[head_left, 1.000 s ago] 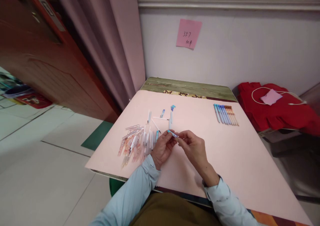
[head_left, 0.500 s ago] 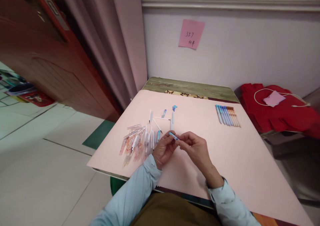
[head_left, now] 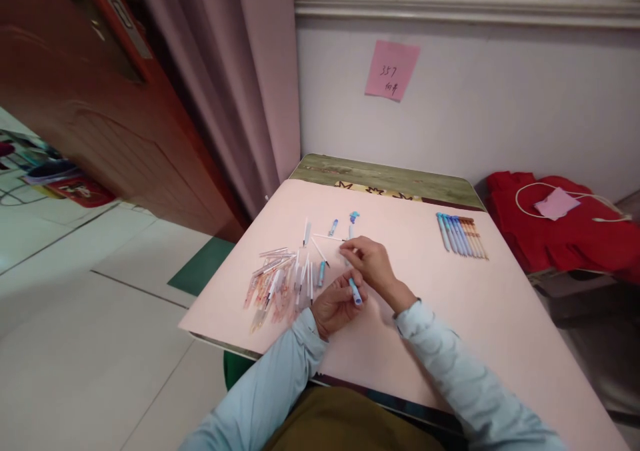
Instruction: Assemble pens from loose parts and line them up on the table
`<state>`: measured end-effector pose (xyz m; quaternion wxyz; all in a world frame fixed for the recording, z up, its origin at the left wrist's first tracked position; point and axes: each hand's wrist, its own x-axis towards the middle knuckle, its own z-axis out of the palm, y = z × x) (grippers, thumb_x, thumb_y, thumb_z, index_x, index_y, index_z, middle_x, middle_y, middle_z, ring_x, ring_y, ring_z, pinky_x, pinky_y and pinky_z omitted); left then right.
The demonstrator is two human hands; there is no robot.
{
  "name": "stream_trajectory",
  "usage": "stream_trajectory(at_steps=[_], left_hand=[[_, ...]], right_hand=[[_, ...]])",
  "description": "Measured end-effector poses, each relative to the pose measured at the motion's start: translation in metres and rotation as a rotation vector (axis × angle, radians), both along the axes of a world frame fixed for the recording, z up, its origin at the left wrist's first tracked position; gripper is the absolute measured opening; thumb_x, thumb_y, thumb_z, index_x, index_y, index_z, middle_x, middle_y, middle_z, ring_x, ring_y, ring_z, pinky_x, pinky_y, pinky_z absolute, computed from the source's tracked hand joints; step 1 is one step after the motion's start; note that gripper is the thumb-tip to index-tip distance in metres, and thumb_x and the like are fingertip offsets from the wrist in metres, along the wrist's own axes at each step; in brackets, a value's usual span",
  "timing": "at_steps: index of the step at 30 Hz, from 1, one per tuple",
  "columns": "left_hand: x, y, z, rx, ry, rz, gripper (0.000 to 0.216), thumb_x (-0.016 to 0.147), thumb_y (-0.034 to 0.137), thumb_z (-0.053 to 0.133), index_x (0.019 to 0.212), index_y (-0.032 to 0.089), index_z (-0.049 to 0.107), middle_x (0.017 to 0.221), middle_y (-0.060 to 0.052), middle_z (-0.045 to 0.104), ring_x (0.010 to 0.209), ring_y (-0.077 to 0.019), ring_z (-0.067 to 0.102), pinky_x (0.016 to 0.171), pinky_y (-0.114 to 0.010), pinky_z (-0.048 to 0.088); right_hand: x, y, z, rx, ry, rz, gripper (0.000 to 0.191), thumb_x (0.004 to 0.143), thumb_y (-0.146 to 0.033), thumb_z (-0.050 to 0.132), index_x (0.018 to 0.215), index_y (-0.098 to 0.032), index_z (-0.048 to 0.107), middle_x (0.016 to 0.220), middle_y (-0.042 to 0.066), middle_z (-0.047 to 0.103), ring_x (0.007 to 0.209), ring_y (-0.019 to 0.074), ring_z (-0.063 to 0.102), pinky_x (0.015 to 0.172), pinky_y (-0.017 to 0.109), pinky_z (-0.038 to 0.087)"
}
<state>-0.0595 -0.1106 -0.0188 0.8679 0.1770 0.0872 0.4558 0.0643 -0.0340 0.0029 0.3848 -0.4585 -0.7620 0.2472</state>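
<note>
My left hand (head_left: 340, 308) is closed around a short blue pen barrel (head_left: 355, 292), which points down toward me. Just beyond it, my right hand (head_left: 373, 261) bends over the table, thumb and forefinger close together; whatever is between them is hidden. Under those fingertips lies a pale blue pen part, mostly covered. A white refill (head_left: 327, 237) ends beside the right fingers. Farther back are a blue pen topper (head_left: 354, 217) and a small blue barrel (head_left: 333, 227). Left of my hands rest another blue barrel (head_left: 321, 274) and a second white refill (head_left: 320, 250).
A heap of clear barrels and white refills (head_left: 273, 284) spreads over the left of the pink-covered table (head_left: 425, 344). Several blue and brown-topped pens (head_left: 461, 236) lie in a row at the right. Beyond the right edge is a red cloth (head_left: 520, 231) with a white cable.
My right hand has left the blue barrel and moved left and away from me, over the loose parts. My left hand keeps the barrel, which is now lower and turned more upright.
</note>
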Motion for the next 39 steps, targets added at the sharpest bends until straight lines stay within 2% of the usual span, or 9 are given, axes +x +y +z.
stream_trajectory(at_steps=[4, 9, 14, 19, 22, 27, 30, 34, 39], left_hand=[[0.000, -0.001, -0.013, 0.120, -0.049, -0.080, 0.034, 0.067, 0.026, 0.085, 0.080, 0.014, 0.056, 0.066, -0.002, 0.067, 0.049, -0.0099, 0.062, 0.040, -0.012, 0.043], [-0.001, -0.001, -0.023, 0.207, -0.083, -0.161, 0.036, 0.063, 0.030, 0.086, 0.074, 0.015, 0.056, 0.065, -0.004, 0.068, 0.045, -0.0134, 0.061, 0.035, -0.017, 0.044], [-0.004, 0.000, -0.026, 0.243, -0.101, -0.223, 0.034, 0.064, 0.032, 0.085, 0.075, 0.015, 0.057, 0.065, -0.005, 0.070, 0.044, -0.0138, 0.061, 0.036, -0.018, 0.046], [-0.005, 0.000, -0.027, 0.226, -0.083, -0.240, 0.035, 0.063, 0.032, 0.085, 0.077, 0.015, 0.058, 0.066, -0.006, 0.069, 0.045, -0.0142, 0.061, 0.036, -0.018, 0.046], [-0.004, -0.001, -0.019, 0.168, -0.098, -0.153, 0.032, 0.065, 0.028, 0.085, 0.079, 0.014, 0.060, 0.065, -0.004, 0.068, 0.047, -0.0126, 0.061, 0.037, -0.017, 0.046], [-0.001, 0.004, -0.004, -0.147, -0.041, 0.125, 0.029, 0.073, 0.016, 0.080, 0.096, 0.014, 0.063, 0.079, -0.003, 0.068, 0.064, -0.0069, 0.066, 0.057, -0.010, 0.053], [0.002, 0.010, -0.002, -0.278, 0.001, 0.281, 0.016, 0.082, 0.011, 0.068, 0.098, 0.013, 0.064, 0.084, -0.004, 0.068, 0.071, -0.0065, 0.067, 0.064, -0.010, 0.055], [0.006, 0.015, -0.005, -0.323, 0.105, 0.392, 0.012, 0.085, 0.008, 0.061, 0.096, 0.012, 0.066, 0.086, -0.005, 0.069, 0.071, -0.0078, 0.068, 0.065, -0.013, 0.057], [0.010, 0.015, -0.005, -0.183, 0.201, 0.401, 0.022, 0.080, 0.011, 0.071, 0.101, 0.012, 0.066, 0.088, -0.006, 0.071, 0.072, -0.0093, 0.068, 0.068, -0.016, 0.058]], right_hand=[[-0.043, 0.028, -0.002, 0.069, -0.307, 0.217, 0.013, 0.090, -0.022, 0.060, 0.092, -0.023, 0.073, 0.097, 0.003, 0.071, 0.086, 0.0151, 0.064, 0.077, 0.024, 0.045], [-0.086, 0.049, -0.003, 0.080, -0.627, 0.303, 0.021, 0.095, -0.029, 0.054, 0.105, -0.024, 0.072, 0.109, 0.004, 0.068, 0.093, 0.0170, 0.065, 0.078, 0.025, 0.045], [-0.104, 0.055, -0.010, 0.096, -0.707, 0.345, 0.027, 0.095, -0.028, 0.049, 0.096, -0.017, 0.073, 0.101, 0.010, 0.069, 0.087, 0.0205, 0.066, 0.075, 0.028, 0.046], [-0.101, 0.051, -0.010, 0.128, -0.698, 0.317, 0.026, 0.094, -0.024, 0.047, 0.096, -0.014, 0.071, 0.103, 0.013, 0.069, 0.088, 0.0223, 0.067, 0.075, 0.030, 0.046], [-0.083, 0.046, -0.003, 0.115, -0.548, 0.165, 0.024, 0.094, -0.024, 0.045, 0.098, -0.016, 0.068, 0.102, 0.011, 0.070, 0.090, 0.0213, 0.067, 0.075, 0.029, 0.047], [-0.027, 0.021, 0.011, -0.166, 0.270, -0.133, 0.015, 0.090, -0.030, 0.052, 0.088, -0.018, 0.062, 0.069, 0.000, 0.067, 0.059, 0.0141, 0.066, 0.058, 0.023, 0.050], [0.006, -0.012, 0.018, -0.284, 0.527, -0.204, 0.018, 0.083, -0.034, 0.064, 0.088, -0.018, 0.064, 0.072, 0.001, 0.068, 0.060, 0.0148, 0.067, 0.057, 0.024, 0.053], [0.031, -0.063, 0.023, -0.358, 0.642, -0.252, 0.026, 0.082, -0.038, 0.069, 0.097, -0.017, 0.066, 0.080, 0.005, 0.073, 0.075, 0.0187, 0.072, 0.071, 0.031, 0.059], [0.037, -0.092, 0.023, -0.237, 0.463, -0.264, 0.018, 0.086, -0.037, 0.066, 0.092, -0.020, 0.070, 0.079, 0.004, 0.074, 0.074, 0.0192, 0.073, 0.070, 0.031, 0.059]])
